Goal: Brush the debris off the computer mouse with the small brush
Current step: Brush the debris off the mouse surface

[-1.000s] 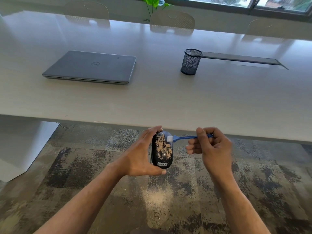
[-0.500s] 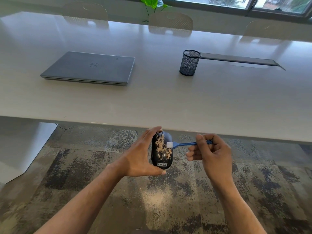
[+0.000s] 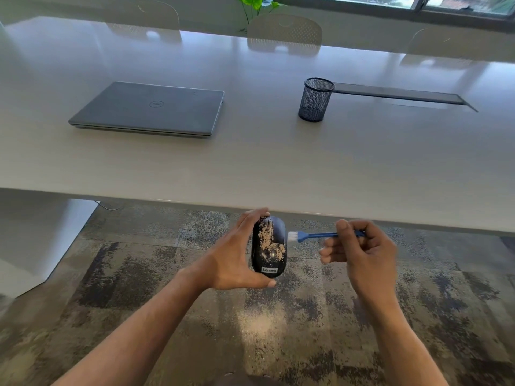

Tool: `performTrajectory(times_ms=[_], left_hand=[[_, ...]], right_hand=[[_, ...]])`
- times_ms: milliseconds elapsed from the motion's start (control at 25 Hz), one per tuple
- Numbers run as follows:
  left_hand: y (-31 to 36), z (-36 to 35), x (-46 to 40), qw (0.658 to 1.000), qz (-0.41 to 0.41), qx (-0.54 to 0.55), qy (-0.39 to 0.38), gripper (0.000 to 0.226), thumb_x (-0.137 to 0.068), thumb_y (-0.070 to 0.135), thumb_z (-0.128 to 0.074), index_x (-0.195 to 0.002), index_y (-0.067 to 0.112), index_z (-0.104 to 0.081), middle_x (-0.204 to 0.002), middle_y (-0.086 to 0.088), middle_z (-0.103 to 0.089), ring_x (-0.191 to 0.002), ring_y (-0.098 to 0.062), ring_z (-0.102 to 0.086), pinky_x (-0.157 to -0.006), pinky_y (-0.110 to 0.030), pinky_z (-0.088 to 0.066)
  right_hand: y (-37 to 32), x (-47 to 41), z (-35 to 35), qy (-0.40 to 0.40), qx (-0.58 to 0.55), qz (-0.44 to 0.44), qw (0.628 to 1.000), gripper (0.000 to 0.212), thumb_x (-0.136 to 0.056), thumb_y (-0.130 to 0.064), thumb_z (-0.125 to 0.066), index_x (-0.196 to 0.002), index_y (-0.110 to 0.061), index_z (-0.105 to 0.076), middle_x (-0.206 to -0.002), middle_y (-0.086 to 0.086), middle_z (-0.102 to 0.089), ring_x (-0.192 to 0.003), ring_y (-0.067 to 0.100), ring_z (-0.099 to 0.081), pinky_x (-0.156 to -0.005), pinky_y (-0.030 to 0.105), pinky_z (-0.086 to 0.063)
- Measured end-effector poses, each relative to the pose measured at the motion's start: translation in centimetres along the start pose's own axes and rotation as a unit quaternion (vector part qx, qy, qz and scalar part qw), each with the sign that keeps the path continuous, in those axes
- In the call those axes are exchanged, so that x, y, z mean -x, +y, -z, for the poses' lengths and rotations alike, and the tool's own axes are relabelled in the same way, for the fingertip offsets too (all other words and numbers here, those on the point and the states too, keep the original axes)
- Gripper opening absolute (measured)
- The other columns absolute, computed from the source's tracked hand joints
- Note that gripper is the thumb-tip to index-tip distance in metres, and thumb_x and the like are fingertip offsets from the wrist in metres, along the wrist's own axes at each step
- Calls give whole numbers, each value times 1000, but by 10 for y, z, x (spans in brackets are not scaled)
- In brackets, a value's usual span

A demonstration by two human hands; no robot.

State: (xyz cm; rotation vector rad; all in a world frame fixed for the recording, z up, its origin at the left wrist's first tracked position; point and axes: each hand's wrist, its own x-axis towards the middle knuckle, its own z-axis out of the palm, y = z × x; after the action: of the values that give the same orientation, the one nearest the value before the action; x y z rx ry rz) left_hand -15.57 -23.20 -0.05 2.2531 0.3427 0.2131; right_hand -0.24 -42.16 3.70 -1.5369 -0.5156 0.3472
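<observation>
Head view: black mouse (image 3: 269,247), streaked with tan debris (image 3: 267,238), sits gripped in the left hand (image 3: 237,259) just below the table (image 3: 278,162) edge; beside the mouse, the right hand (image 3: 362,253) pinches the blue brush (image 3: 315,235), bristles at the mouse's right edge.

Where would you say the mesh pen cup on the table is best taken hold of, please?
Grip the mesh pen cup around its round side wall, about mid-height, with a hand coming from the near table edge. It stands upright and alone, well clear of the closed laptop, so fingers can probably wrap it freely. Its open rim would also take a pinch from above.
</observation>
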Motion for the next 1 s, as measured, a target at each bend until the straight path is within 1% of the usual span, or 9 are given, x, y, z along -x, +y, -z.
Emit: performTrajectory(times_ms=[80,120,280,440,600,720,840,920,1000], left_hand=[[2,0,-1,1000,0,0,0,125,-58,48,-92,-154,29,-14,-149,15,-29,-131,-3,-36,-111,-23,-26],[4,0,-1,1000,-2,0,2,125,-58,50,-91,-155,28,-14,-150,12,-30,-132,-6,-36,-112,-26,-27],[5,2,0,1000,-1,1,6,125,-57,51,-90,-154,31,-14,-151,11,-30,-133,-7,-36,-113,-28,-29],[5,-1,1,1000,-1,-7,1,125,-57,57,-87,-155,30,-13,-153,6,-30,-135,-10,-37,-114,-33,-30],[8,-3,3,1000,-10,0,-1,122,-57,59,-86,-153,36,-13,-153,9,-29,-134,-5,-34,-115,-31,-29],[8,-1,5,1000,-6,5,1,125,-57,54,-89,-154,31,-13,-153,10,-29,-134,-5,-35,-114,-28,-28],[6,1,7,1000,-8,2,9,125,-59,46,-93,-155,30,-15,-152,11,-29,-134,-5,-35,-112,-25,-27],[5,0,7,1000,-12,3,9,123,-59,47,-93,-154,32,-15,-149,16,-29,-131,2,-35,-110,-17,-25],[6,0,5,1000,-19,3,7,122,-59,50,-92,-152,36,-14,-144,25,-27,-128,17,-32,-104,-2,-21]], right_hand=[[0,0,-5,-14,-5,5,1000,19,-93,-28,-62,-93,-9,-66,-70,12,-75,-55,25,-73,-51,28,-60],[0,0,-7,-22,-3,5,1000,18,-94,-27,-62,-93,-9,-66,-70,11,-75,-55,24,-73,-51,26,-60],[-1,-2,-2,-11,12,-4,1000,20,-91,-31,-62,-92,-11,-66,-69,10,-76,-53,23,-73,-51,26,-60],[-3,-15,-3,-5,3,8,1000,12,-97,-21,-64,-92,-11,-66,-70,10,-76,-54,23,-73,-51,26,-60],[-1,-29,-21,-19,11,-15,1000,9,-98,-17,-64,-93,-10,-64,-69,9,-75,-55,20,-72,-53,27,-60],[3,-33,-18,-17,38,-25,999,11,-97,-19,-65,-95,-8,-65,-70,9,-75,-56,22,-73,-54,29,-62],[2,-35,-10,7,53,-23,998,12,-97,-20,-65,-95,-9,-65,-70,8,-76,-57,23,-74,-55,33,-63],[-3,-38,-14,3,44,-19,999,10,-98,-21,-65,-95,-11,-65,-70,7,-76,-57,22,-74,-54,29,-62],[-5,-39,-23,-19,38,-19,999,9,-98,-20,-64,-95,-11,-64,-69,7,-75,-57,21,-74,-54,28,-61]])
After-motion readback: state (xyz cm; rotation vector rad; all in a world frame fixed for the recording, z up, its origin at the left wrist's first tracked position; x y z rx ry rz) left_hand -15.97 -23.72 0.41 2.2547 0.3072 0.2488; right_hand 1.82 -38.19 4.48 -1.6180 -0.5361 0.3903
